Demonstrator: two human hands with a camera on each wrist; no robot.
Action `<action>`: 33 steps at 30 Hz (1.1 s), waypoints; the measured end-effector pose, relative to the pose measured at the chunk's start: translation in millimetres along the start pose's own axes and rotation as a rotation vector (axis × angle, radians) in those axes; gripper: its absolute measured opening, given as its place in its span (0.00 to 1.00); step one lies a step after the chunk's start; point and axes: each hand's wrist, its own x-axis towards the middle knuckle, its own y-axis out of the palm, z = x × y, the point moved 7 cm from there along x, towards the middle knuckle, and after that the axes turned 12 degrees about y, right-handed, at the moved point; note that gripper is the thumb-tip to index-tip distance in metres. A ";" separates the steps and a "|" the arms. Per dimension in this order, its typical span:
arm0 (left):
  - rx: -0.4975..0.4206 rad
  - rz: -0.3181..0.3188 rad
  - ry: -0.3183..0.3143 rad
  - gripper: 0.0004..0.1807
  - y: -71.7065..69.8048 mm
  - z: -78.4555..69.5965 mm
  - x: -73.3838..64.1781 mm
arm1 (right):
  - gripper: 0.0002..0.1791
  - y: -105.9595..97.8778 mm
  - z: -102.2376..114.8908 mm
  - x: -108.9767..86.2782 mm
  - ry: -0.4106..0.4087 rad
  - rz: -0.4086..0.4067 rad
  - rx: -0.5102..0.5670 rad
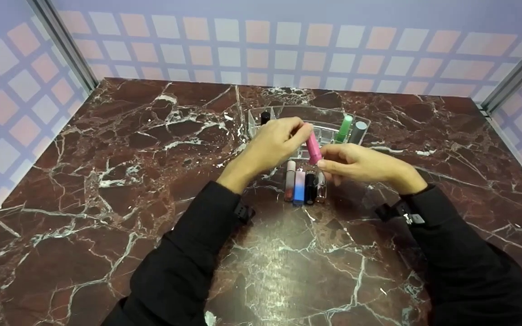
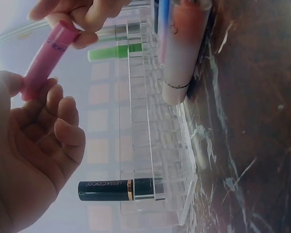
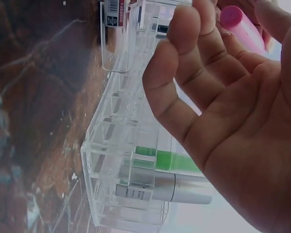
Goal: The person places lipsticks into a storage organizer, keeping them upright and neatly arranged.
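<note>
A pink cosmetic tube [image 1: 313, 147] is held at a slant in the air between both hands. My left hand [image 1: 273, 141] pinches its upper end between thumb and fingers. At the lower end, my right hand [image 1: 360, 164] grips it with thumb and forefinger; its other fingers are loosely bent in the right wrist view. Behind the hands stands a clear, compartmented organizer [image 1: 304, 113]. It holds a black tube [image 2: 106, 190] at its left end, and a green tube [image 3: 177, 161] and a silver-grey tube [image 3: 191, 189] at its right end.
In front of the organizer, several tubes lie side by side: a white one with a reddish-brown end [image 1: 290, 181], a pink-and-blue one [image 1: 299, 188], a black one [image 1: 309, 189] and a clear one [image 1: 321, 186]. The marbled table [image 1: 107, 235] meets tiled-pattern walls [image 1: 224, 50].
</note>
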 end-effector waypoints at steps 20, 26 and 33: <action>-0.084 0.017 0.010 0.16 -2.0 0.4 3.1 | 0.15 -8.1 -1.6 -0.4 -0.010 -0.083 -0.038; -0.088 0.014 -0.003 0.16 -2.4 0.2 2.5 | 0.13 -7.6 -0.7 -1.1 -0.026 -0.084 -0.042; -0.080 -0.018 0.014 0.16 -4.5 -2.5 2.2 | 0.13 -8.5 -1.2 -1.1 -0.029 -0.094 -0.036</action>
